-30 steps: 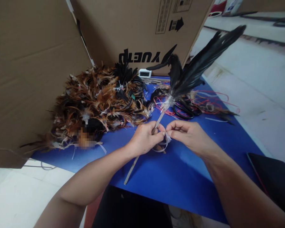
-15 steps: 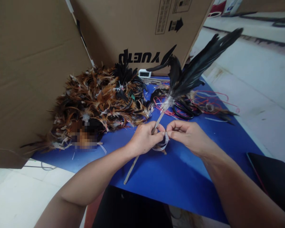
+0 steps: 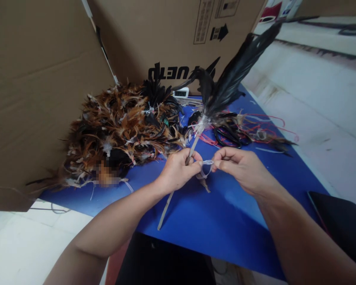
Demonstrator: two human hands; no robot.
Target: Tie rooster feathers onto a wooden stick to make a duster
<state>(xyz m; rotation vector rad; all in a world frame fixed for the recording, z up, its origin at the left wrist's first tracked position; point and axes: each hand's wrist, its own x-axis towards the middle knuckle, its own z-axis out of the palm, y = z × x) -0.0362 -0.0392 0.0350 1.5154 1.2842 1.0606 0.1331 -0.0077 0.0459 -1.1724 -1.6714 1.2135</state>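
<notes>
My left hand (image 3: 180,168) is closed round a thin stick (image 3: 166,209) that slants up to the right. Dark feathers (image 3: 233,75) are bound to the stick's upper end with whitish wrapping (image 3: 202,123). A pale translucent strip (image 3: 207,163) stretches between my left fingertips and my right hand (image 3: 240,168), which pinches its other end. The strip forms a small loop below the fingers. Beneath it a brownish tip, perhaps feather, pokes out by my left hand.
A heap of brown feather bundles (image 3: 127,122) covers the left of the blue table (image 3: 219,221). Black-handled scissors (image 3: 228,136) lie among red strings (image 3: 279,124) behind my right hand. Cardboard boxes (image 3: 130,31) stand behind; a small white display (image 3: 180,93) and dark object (image 3: 341,221) are also there.
My hands have moved slightly apart, with the strip now stretched between them. The stick's feathered end has shifted left and stands a little more upright.
</notes>
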